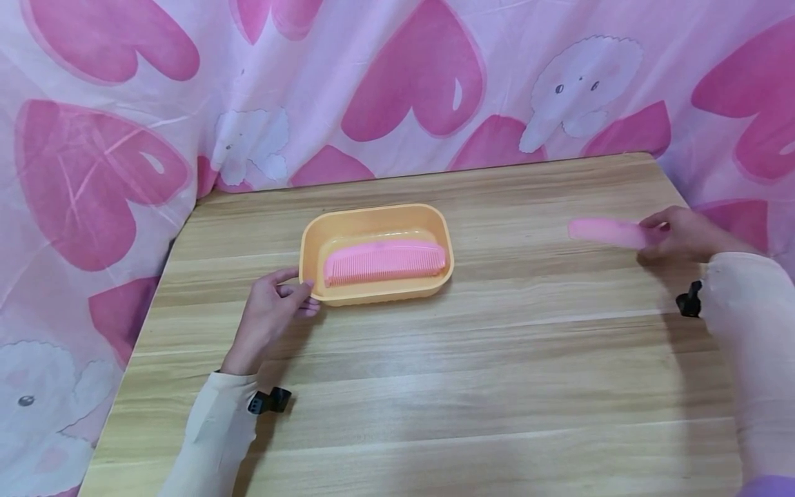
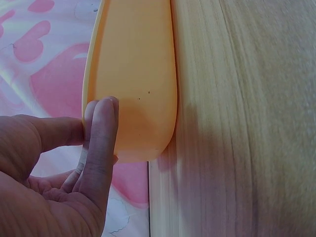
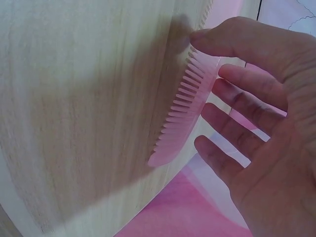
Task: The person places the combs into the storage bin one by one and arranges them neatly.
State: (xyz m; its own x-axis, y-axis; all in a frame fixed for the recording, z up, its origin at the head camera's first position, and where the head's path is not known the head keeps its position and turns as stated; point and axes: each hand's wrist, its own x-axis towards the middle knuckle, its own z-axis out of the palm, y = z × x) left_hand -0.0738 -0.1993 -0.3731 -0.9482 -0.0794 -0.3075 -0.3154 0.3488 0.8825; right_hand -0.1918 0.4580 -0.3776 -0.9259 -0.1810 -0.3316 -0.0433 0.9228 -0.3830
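Note:
A yellow-orange rectangular basin [image 1: 379,298] stands on the wooden table, with a pink comb [image 1: 385,264] lying inside it, teeth toward the near side. My left hand [image 1: 273,304] pinches the basin's near left corner, thumb on the rim and fingers outside; in the left wrist view the left hand [image 2: 74,163] grips the rim. Over at the right of the table, my right hand [image 1: 683,231] pinches one end of a second, paler pink comb [image 1: 609,232]. In the right wrist view this pale comb [image 3: 180,123] has its teeth toward the wood, and the right hand [image 3: 266,103] has its thumb across it.
The wooden table [image 1: 435,400] ends at a back edge against a pink curtain [image 1: 410,76] with hearts and cartoon animals. The curtain also hangs along the left and right sides. A small black device [image 1: 270,400] sits at the left wrist, another black device [image 1: 689,300] at the right.

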